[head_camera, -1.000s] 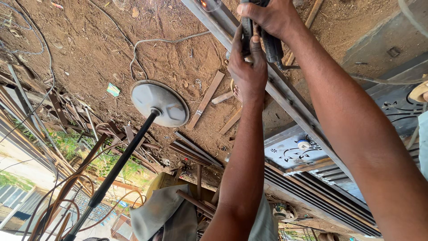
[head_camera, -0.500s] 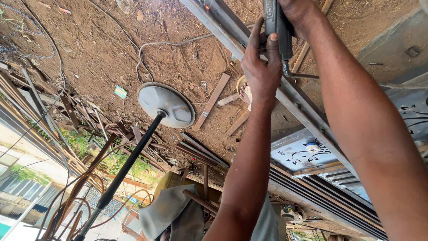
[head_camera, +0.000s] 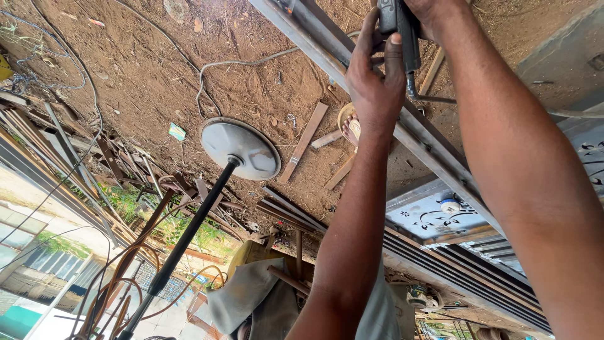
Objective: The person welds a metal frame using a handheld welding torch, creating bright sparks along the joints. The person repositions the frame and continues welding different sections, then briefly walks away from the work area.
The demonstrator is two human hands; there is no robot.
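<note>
Overhead, both hands are working at a long steel bar point(head_camera: 434, 141) running from the frame's top edge toward its lower right corner; the left hand point(head_camera: 375, 79) is pressing spread fingers against a dark tool point(head_camera: 402, 31), seemingly steadying it, while the right hand point(head_camera: 434, 14) is closing around its body at the top edge; the tool is sitting on the bar's upper end. Beyond lies rough brown dirt point(head_camera: 157, 75); a smooth grey disc point(head_camera: 240, 148) on a black pole point(head_camera: 182, 242) is standing there, beside flat wood strips point(head_camera: 304, 143).
</note>
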